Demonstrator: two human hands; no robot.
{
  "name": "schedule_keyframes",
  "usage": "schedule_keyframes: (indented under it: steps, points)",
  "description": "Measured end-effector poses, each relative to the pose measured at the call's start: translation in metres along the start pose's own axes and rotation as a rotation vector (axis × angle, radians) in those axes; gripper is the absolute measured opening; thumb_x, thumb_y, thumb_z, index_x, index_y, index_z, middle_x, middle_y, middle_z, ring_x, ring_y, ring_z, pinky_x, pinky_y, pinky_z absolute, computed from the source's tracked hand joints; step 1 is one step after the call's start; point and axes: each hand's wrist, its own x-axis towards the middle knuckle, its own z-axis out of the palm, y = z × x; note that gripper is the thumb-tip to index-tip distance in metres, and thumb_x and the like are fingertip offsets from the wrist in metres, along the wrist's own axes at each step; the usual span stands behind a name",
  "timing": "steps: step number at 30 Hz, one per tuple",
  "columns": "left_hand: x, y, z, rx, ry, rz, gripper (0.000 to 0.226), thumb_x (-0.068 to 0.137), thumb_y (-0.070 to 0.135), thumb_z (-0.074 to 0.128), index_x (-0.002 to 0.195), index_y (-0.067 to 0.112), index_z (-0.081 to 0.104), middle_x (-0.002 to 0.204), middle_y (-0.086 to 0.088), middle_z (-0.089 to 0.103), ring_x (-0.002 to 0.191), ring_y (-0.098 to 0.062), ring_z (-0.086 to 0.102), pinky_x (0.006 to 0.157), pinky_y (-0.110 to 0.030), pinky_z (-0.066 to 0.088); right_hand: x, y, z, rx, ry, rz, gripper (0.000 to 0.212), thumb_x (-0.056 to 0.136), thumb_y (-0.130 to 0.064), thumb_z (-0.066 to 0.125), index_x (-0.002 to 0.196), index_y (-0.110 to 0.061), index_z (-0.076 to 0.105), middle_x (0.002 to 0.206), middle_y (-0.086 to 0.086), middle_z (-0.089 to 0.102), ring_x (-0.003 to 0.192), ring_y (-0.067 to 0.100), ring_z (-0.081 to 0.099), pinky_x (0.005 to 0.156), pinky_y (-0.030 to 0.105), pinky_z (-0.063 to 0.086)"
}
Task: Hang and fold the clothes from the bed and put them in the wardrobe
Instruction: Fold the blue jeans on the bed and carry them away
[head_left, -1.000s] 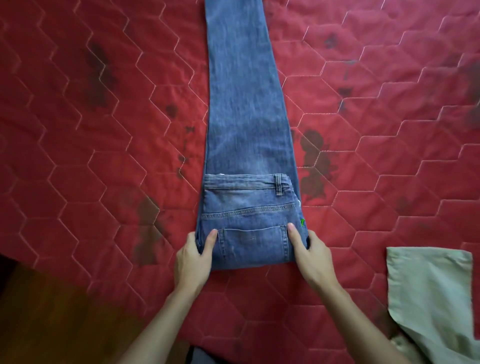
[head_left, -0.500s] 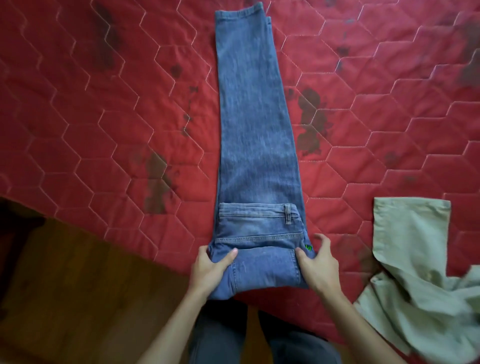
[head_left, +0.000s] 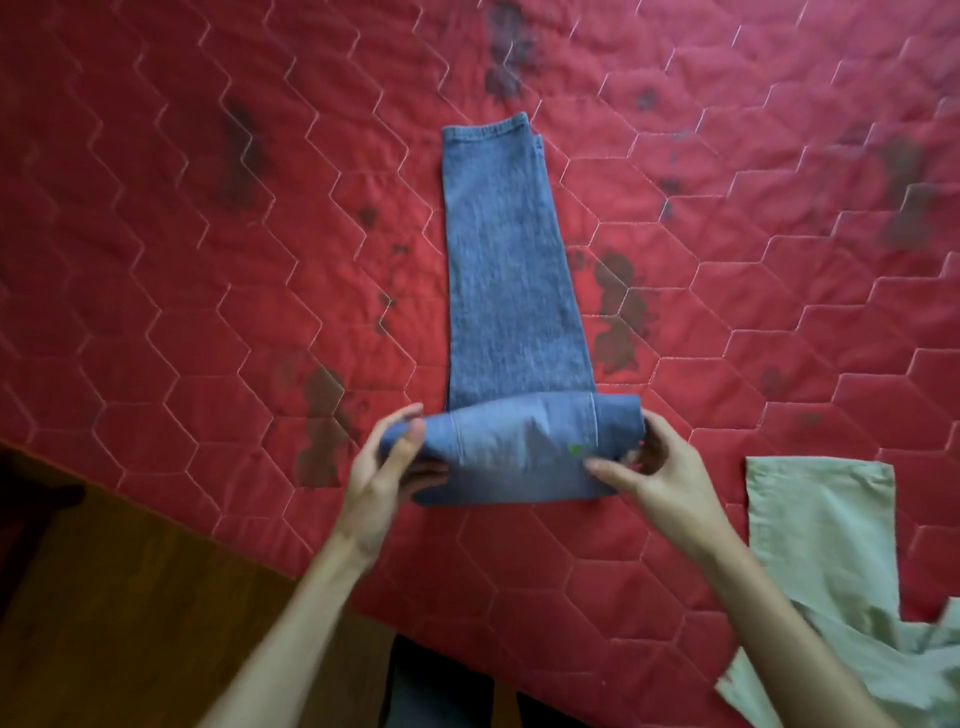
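The left hand (head_left: 387, 462) and right hand (head_left: 660, 467) each close their grip on the folded end of the jeans (head_left: 509, 291) on the bed (head_left: 208, 208). The jeans' legs point to 12 o'clock. A green garment (head_left: 831, 545) lies at 4 o'clock.

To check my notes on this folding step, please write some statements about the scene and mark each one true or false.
1. The left hand and the right hand both grip the folded end of the jeans. True.
2. The quilt under the jeans is blue. False: it is red.
3. A pale green garment lies to the right of the jeans. True.
4. The leg hems point toward the person. False: they lie at the far end.
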Motion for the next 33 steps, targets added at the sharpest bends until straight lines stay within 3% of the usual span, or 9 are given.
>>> schedule_keyframes:
  steps: [4, 10, 13, 20, 24, 27, 29, 31, 33]
  points:
    - [0.068, -0.001, 0.014, 0.361, 0.196, 0.076, 0.041, 0.073, 0.023, 0.086, 0.101, 0.017, 0.055, 0.076, -0.007, 0.066, 0.061, -0.017, 0.063, 0.055, -0.033, 0.054, 0.073, -0.007, 0.012, -0.115, 0.085, -0.02, 0.045, 0.079, -0.026, 0.081, 0.121, -0.019, 0.065, 0.105, -0.011, 0.071, 0.086, 0.002, 0.062, 0.078, 0.02, 0.047]
    - [0.121, -0.018, 0.019, 1.077, 0.317, -0.094, 0.066, 0.082, 0.06, 0.064, 0.122, 0.01, 0.048, 0.127, -0.016, 0.059, 0.121, -0.039, 0.051, 0.096, -0.043, 0.041, 0.116, 0.015, 0.031, -0.324, 0.103, 0.204, 0.053, 0.078, -0.042, 0.076, 0.121, -0.014, 0.063, 0.118, 0.005, 0.069, 0.112, 0.026, 0.063, 0.098, 0.04, 0.047]
    - [0.113, -0.029, 0.023, 1.045, 0.339, -0.115, 0.063, 0.086, 0.064, 0.057, 0.112, 0.008, 0.047, 0.118, -0.023, 0.062, 0.118, -0.041, 0.05, 0.096, -0.045, 0.041, 0.106, 0.031, 0.038, -0.347, 0.114, 0.263, 0.062, 0.079, -0.061, 0.065, 0.121, -0.015, 0.059, 0.116, 0.009, 0.066, 0.113, 0.03, 0.06, 0.095, 0.044, 0.048]
    - [0.071, -0.056, 0.017, 0.854, 0.265, -0.24, 0.052, 0.09, 0.062, 0.054, 0.094, 0.011, 0.054, 0.11, -0.019, 0.068, 0.11, -0.041, 0.06, 0.091, -0.04, 0.044, 0.07, 0.039, 0.036, -0.203, 0.033, 0.41, 0.06, 0.084, -0.044, 0.073, 0.131, -0.015, 0.05, 0.124, 0.005, 0.064, 0.115, 0.026, 0.06, 0.095, 0.035, 0.045]
    - [0.038, -0.068, 0.002, 0.811, 0.193, -0.388, 0.064, 0.084, 0.067, 0.058, 0.109, 0.008, 0.061, 0.121, -0.014, 0.067, 0.119, -0.035, 0.058, 0.097, -0.039, 0.043, 0.022, 0.043, 0.027, -0.098, -0.007, 0.507, 0.085, 0.081, -0.044, 0.076, 0.147, -0.018, 0.03, 0.124, 0.005, 0.062, 0.112, 0.024, 0.061, 0.098, 0.035, 0.045]
    - [0.01, -0.064, -0.012, 0.663, 0.111, -0.543, 0.093, 0.059, 0.079, 0.064, 0.125, 0.013, 0.061, 0.129, -0.006, 0.065, 0.122, -0.026, 0.059, 0.105, -0.038, 0.044, -0.017, 0.041, 0.02, -0.069, -0.031, 0.513, 0.083, 0.085, -0.042, 0.073, 0.15, -0.026, 0.025, 0.131, 0.007, 0.06, 0.112, 0.022, 0.061, 0.1, 0.037, 0.046]
    - [-0.003, -0.056, -0.022, 0.599, 0.081, -0.548, 0.096, 0.046, 0.077, 0.068, 0.121, 0.016, 0.063, 0.121, 0.0, 0.069, 0.114, -0.021, 0.064, 0.103, -0.04, 0.048, -0.038, 0.033, 0.014, -0.02, -0.058, 0.507, 0.07, 0.09, -0.039, 0.068, 0.147, -0.035, 0.028, 0.12, 0.002, 0.063, 0.1, 0.012, 0.063, 0.087, 0.022, 0.048]
    - [-0.007, -0.039, -0.027, 0.564, 0.059, -0.523, 0.084, 0.057, 0.071, 0.074, 0.123, 0.02, 0.061, 0.116, 0.004, 0.07, 0.106, -0.016, 0.066, 0.099, -0.037, 0.05, -0.044, 0.025, 0.003, 0.07, -0.106, 0.49, 0.051, 0.091, -0.042, 0.064, 0.137, -0.039, 0.043, 0.112, -0.013, 0.064, 0.095, -0.01, 0.059, 0.077, 0.006, 0.043]
    - [-0.003, -0.016, -0.026, 0.526, 0.03, -0.428, 0.068, 0.072, 0.066, 0.072, 0.128, 0.03, 0.057, 0.121, 0.012, 0.064, 0.112, -0.009, 0.061, 0.099, -0.028, 0.044, -0.034, 0.016, -0.005, 0.148, -0.181, 0.449, 0.051, 0.085, -0.061, 0.06, 0.128, -0.032, 0.062, 0.123, -0.014, 0.066, 0.11, -0.011, 0.058, 0.091, 0.009, 0.043]
